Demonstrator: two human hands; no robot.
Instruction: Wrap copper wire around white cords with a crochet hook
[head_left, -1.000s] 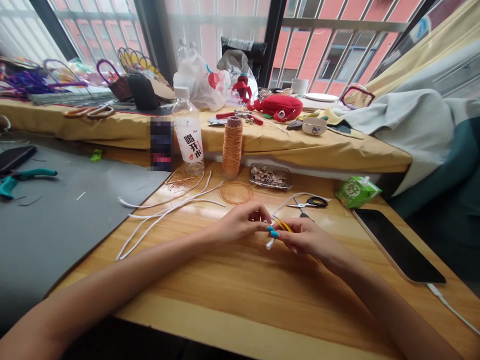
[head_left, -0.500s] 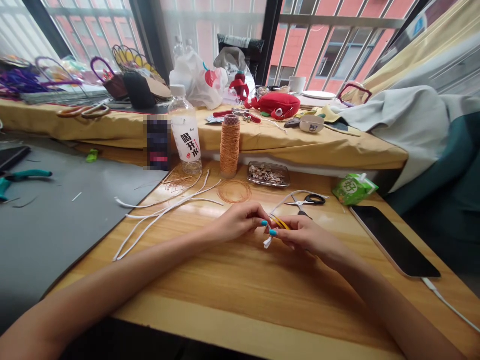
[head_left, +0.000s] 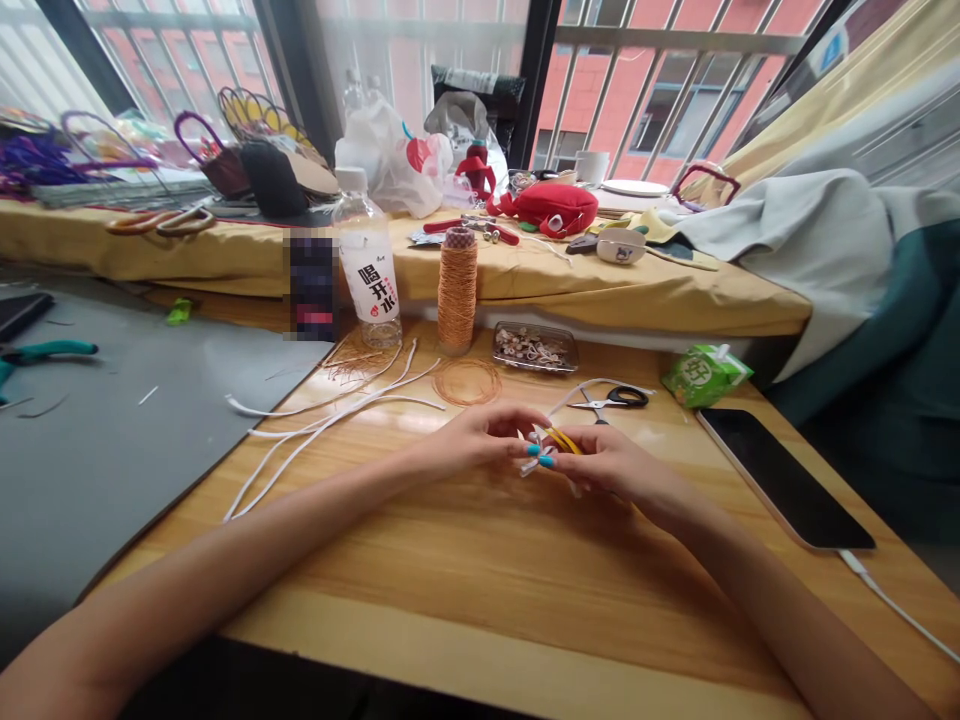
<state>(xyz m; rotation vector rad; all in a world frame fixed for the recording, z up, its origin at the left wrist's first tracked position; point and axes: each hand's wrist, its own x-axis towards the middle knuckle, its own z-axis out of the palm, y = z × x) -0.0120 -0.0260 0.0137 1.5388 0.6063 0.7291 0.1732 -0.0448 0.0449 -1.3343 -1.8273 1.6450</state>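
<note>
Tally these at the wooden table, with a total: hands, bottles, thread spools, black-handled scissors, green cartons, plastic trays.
Left hand, right hand: 2
Bottle: 1
Thread spool: 1
Black-handled scissors: 1
Green carton: 1
Plastic tray: 1
Total: 7

left hand [head_left: 484,437], right hand [head_left: 619,463], white cord [head_left: 527,467] pinched between

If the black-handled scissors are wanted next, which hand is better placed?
The right hand, I'd judge: the scissors lie just beyond it, while the left hand is farther across. Both hands are occupied at the white cord, so the right would probably need freeing first.
</note>
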